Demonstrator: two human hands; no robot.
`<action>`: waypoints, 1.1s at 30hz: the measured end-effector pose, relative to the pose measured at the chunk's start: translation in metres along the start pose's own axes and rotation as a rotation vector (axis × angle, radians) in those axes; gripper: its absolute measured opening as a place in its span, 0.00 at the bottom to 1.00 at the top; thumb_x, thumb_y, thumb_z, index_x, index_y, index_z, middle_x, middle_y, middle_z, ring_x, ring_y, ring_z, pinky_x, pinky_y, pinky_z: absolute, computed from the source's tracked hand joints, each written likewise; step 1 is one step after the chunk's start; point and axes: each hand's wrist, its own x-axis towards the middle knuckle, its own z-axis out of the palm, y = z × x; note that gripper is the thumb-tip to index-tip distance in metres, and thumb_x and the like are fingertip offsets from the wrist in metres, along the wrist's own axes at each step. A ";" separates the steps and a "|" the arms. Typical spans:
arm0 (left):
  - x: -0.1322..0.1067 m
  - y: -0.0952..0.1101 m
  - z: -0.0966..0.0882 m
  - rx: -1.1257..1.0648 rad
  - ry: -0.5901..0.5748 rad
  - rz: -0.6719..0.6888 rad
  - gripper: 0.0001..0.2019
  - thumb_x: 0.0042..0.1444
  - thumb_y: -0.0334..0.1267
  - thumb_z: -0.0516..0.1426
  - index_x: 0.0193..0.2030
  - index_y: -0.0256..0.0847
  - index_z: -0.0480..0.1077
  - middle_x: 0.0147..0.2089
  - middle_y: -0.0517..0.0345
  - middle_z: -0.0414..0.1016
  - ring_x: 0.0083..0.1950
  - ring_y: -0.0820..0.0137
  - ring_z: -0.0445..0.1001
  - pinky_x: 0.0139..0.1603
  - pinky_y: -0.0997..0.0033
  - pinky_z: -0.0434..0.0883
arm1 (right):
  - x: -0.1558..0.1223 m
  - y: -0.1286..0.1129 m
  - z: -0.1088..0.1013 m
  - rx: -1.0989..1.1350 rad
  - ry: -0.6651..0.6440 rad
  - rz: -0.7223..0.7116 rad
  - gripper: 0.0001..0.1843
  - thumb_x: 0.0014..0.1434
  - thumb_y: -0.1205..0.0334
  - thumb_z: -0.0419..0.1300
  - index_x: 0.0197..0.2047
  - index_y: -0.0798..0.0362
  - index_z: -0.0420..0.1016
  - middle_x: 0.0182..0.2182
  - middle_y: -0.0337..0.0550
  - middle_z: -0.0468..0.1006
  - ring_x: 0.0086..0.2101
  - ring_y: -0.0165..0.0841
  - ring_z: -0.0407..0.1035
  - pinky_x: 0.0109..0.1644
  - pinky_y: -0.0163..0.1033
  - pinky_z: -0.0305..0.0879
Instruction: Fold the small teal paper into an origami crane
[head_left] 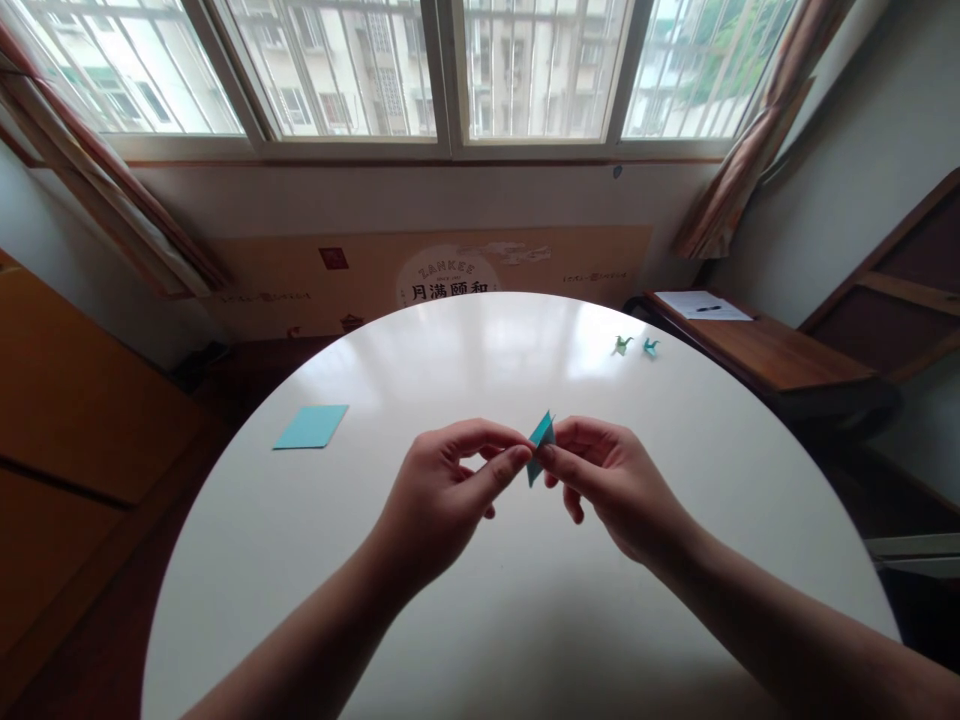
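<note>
Between my two hands, above the white round table (465, 620), is a small folded teal origami paper (543, 432). It stands on edge, with pointed ends at top and bottom. My left hand (457, 480) pinches its left side between thumb and index finger. From the other side, my right hand (600, 465) grips it, with the thumb in front and the fingers behind. Part of the paper is hidden by the fingertips. To the left lies a flat square of light blue paper (311, 427).
Two small folded paper cranes, one green (622, 346) and one blue (650, 347), sit near the table's far right edge. Beyond them, a wooden desk (795, 350) holds a white sheet (694, 305) with a pen (709, 309). A window (450, 75) spans the back wall.
</note>
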 end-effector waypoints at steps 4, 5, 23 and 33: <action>0.003 -0.003 0.001 -0.095 -0.038 -0.085 0.06 0.55 0.38 0.66 0.34 0.38 0.79 0.28 0.58 0.77 0.26 0.73 0.71 0.19 0.80 0.69 | -0.001 -0.001 0.000 0.020 -0.007 0.020 0.09 0.57 0.56 0.71 0.35 0.54 0.83 0.26 0.40 0.77 0.23 0.27 0.65 0.17 0.27 0.60; 0.003 -0.004 0.001 -0.124 -0.032 -0.097 0.06 0.54 0.37 0.68 0.34 0.38 0.79 0.28 0.58 0.77 0.27 0.73 0.71 0.19 0.81 0.69 | -0.001 -0.001 0.000 0.024 -0.007 0.021 0.09 0.56 0.57 0.72 0.35 0.54 0.83 0.26 0.40 0.77 0.23 0.27 0.65 0.17 0.27 0.60; 0.006 -0.014 0.010 -0.440 0.048 -0.262 0.11 0.46 0.34 0.72 0.29 0.38 0.73 0.23 0.66 0.72 0.21 0.80 0.65 0.17 0.85 0.64 | -0.004 -0.006 0.002 -0.001 -0.010 0.055 0.13 0.60 0.53 0.68 0.40 0.54 0.85 0.26 0.43 0.78 0.24 0.30 0.68 0.17 0.29 0.62; 0.006 -0.014 0.011 -0.382 0.095 -0.191 0.09 0.45 0.29 0.71 0.29 0.38 0.75 0.25 0.64 0.75 0.22 0.79 0.67 0.17 0.86 0.65 | -0.005 -0.006 0.003 -0.023 -0.001 0.058 0.12 0.59 0.54 0.68 0.37 0.55 0.85 0.26 0.43 0.78 0.24 0.29 0.67 0.17 0.28 0.62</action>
